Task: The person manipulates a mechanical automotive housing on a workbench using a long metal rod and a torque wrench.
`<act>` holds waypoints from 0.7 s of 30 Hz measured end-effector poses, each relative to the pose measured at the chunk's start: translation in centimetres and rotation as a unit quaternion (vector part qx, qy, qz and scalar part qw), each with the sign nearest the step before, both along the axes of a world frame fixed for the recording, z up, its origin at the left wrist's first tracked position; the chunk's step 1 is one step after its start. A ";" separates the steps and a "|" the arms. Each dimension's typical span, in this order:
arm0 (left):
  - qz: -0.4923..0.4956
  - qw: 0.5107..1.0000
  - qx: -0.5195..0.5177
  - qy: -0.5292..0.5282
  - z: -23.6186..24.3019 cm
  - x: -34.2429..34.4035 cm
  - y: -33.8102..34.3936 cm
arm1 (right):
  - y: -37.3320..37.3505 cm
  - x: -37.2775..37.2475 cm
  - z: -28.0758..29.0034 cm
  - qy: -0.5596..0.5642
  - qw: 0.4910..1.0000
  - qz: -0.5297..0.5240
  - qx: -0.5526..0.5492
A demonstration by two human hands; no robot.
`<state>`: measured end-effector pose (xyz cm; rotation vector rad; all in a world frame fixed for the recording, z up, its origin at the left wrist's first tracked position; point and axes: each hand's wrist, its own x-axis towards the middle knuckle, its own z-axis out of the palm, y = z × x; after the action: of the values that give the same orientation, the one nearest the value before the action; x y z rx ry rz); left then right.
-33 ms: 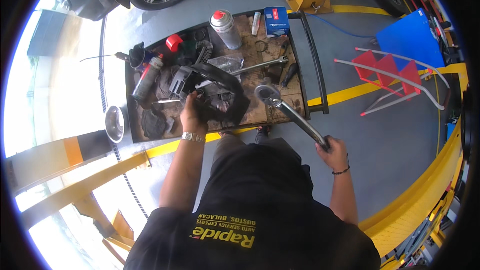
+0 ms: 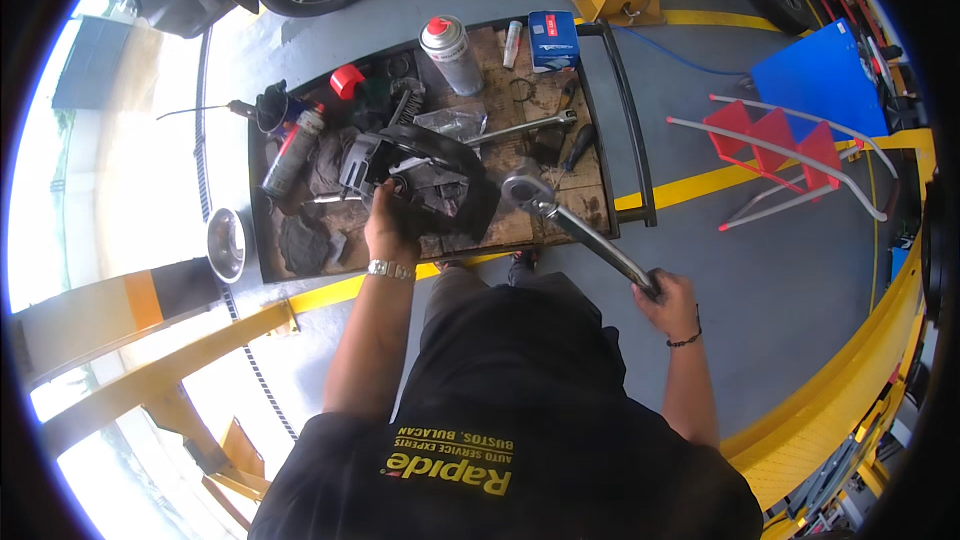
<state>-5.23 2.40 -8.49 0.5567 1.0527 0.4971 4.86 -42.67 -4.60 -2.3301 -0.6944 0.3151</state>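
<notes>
My right hand (image 2: 668, 302) is closed round the handle end of a long metal ratchet wrench (image 2: 598, 244). The wrench's round head points up and left, over the near right part of the bench top. My left hand (image 2: 388, 225) has its fingers wrapped on the near left side of a bulky, dark curved part (image 2: 478, 192) with a grey bracket-like end (image 2: 362, 162); its exact kind I cannot make out. Some of my left fingers are hidden behind it. Under and behind this part lie a long-handled metal bar tool (image 2: 530, 128), a clear plastic bag (image 2: 452, 120) and dark rags (image 2: 305, 243).
On the worn wooden trolley top (image 2: 585, 202) stand a spray can (image 2: 452, 58), a small tube (image 2: 512, 44), a blue box (image 2: 553, 42) and a tilted second can (image 2: 292, 155). A metal bowl (image 2: 228, 246) sits off its left edge. A red step ladder (image 2: 770, 148) is at right.
The wrench head has shifted slightly left and down. My left hand and the dark curved part stay nearly in place, and both grips look the same.
</notes>
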 end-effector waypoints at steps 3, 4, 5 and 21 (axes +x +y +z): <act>0.050 0.998 0.003 0.037 -0.2 1.0 -1.8 | -0.3 1.2 1.8 -0.027 0.997 0.049 -0.056; 0.052 0.997 -0.013 0.056 -0.9 0.7 -1.7 | -0.4 1.5 1.9 -0.045 0.994 0.074 -0.062; 0.056 0.996 -0.017 0.073 -1.8 0.5 -1.5 | -0.6 1.9 2.0 -0.062 0.991 0.099 -0.067; -0.415 0.485 0.711 0.295 5.6 -7.6 -1.3 | 6.2 3.6 4.7 -0.098 0.924 0.268 -0.255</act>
<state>-12.83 1.08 -2.88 2.7681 0.5779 0.1522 8.50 -36.49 0.13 -2.6362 -1.5075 0.5643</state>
